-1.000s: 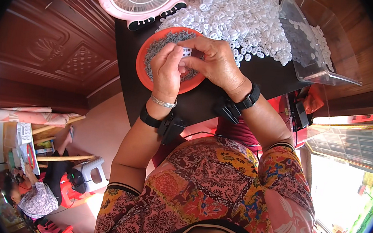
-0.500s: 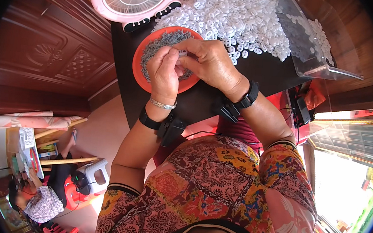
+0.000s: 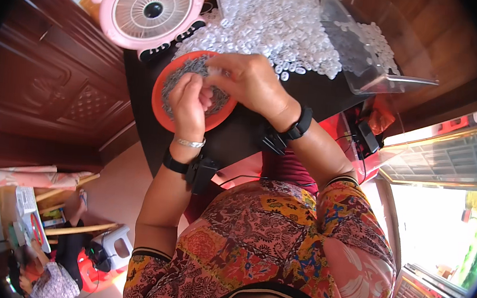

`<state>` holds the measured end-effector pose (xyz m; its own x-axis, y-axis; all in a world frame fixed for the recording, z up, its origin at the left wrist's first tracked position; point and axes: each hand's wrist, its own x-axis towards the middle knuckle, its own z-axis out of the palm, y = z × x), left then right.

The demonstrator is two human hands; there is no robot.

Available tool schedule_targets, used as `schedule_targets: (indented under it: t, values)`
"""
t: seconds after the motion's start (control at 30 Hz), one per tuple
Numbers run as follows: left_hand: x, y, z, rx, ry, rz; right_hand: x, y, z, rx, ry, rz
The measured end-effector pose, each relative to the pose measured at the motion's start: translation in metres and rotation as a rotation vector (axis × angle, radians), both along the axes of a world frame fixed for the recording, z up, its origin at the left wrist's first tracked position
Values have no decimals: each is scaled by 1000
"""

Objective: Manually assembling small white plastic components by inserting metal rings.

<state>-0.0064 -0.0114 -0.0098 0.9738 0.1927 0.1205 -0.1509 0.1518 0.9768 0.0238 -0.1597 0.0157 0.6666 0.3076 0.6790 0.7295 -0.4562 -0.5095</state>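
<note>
My left hand (image 3: 190, 105) is over the orange bowl (image 3: 162, 113), its fingers curled in and their tips pressed together. What it holds, if anything, is hidden. Small grey screw-like pieces (image 3: 183, 70) fill the bowl. Above its right side, my right hand (image 3: 256, 87) reaches in with thumb and index finger bent toward each other. A pale blur between them looks like a small white oval plastic piece (image 3: 216, 72), smeared by motion. The two hands are close, with a narrow gap between their fingertips.
Many white oval pieces (image 3: 279, 23) with holes are heaped beyond the bowl on the dark table (image 3: 312, 96). A clear plastic box (image 3: 382, 82) holds more at the right. At the far left stands a pink fan (image 3: 154, 11). Another person (image 3: 56, 284) sits at lower left.
My fingertips, which met around a white oval piece, have come apart slightly. The right hand is blurred by motion. The whole view has shifted, so the table appears further left.
</note>
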Motion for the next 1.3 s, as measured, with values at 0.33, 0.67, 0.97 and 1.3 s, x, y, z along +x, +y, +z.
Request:
schedule_targets:
  t: [0.33,0.67,0.97,1.3]
  values:
    - [2,2,10,-4,-37,-98,8,-128,103,-36,-320,-981]
    - [3,5,6,-5,-53,-107,39,-99,11,-408,239,-156]
    - [3,3,8,-12,-39,-89,63,-68,-30,-678,67,-176]
    - [4,3,6,33,-3,-94,73,-56,-34,-827,4,-251]
